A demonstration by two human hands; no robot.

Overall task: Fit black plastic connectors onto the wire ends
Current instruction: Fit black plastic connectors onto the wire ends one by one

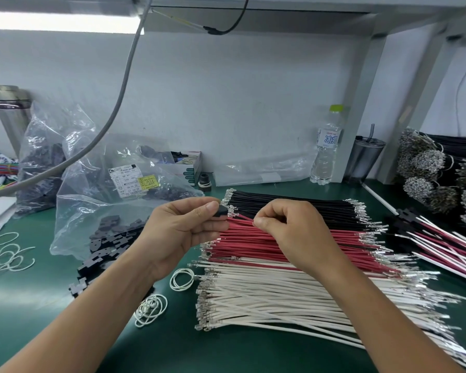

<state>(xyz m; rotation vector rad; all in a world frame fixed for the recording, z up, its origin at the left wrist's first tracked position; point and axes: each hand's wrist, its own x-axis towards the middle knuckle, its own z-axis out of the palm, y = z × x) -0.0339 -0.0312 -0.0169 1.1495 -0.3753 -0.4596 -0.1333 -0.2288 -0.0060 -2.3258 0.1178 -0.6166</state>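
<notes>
I've got a black connector [222, 211] pinched in my left hand [183, 232] while my right hand [288, 232] pinches a red wire [242, 218] at its mouth, finished assemblies [436, 238] stacked right, big loose piles [293, 265] still waiting.

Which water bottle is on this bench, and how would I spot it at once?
Start at the green bench and follow the black wires back toward the white wall. The water bottle stands upright there, left of a dark tumbler. It alone is clear plastic with a lime-green cap.
</notes>
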